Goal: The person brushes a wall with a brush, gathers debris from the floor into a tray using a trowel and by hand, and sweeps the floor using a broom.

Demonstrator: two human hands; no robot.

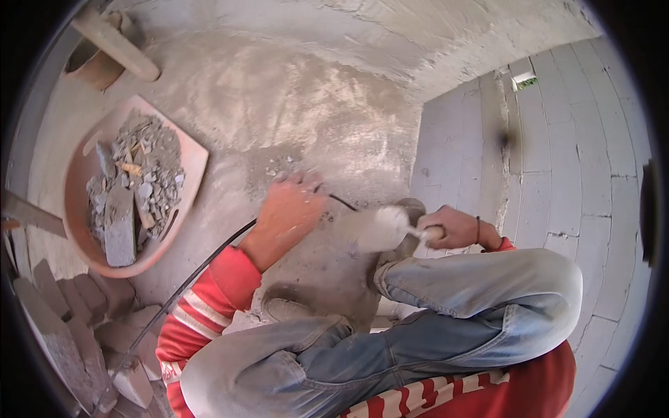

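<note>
My left hand [293, 207] lies over the dusty floor, its fingers bent down near small crumbs of rubble; whether it holds anything is hidden. A black cable [209, 259] runs beneath that hand and comes out to its right. On the right, my right hand [449, 228] is wrapped round the handle of a trowel [383, 228], whose pale blade is blurred and points left, low over the floor in front of my legs.
A pinkish pan [194, 157] full of rubble stands at the left. Behind it is a bucket [90, 64] with a board across it. Broken blocks [90, 299] are piled at the lower left. A grey block wall [550, 153] rises on the right.
</note>
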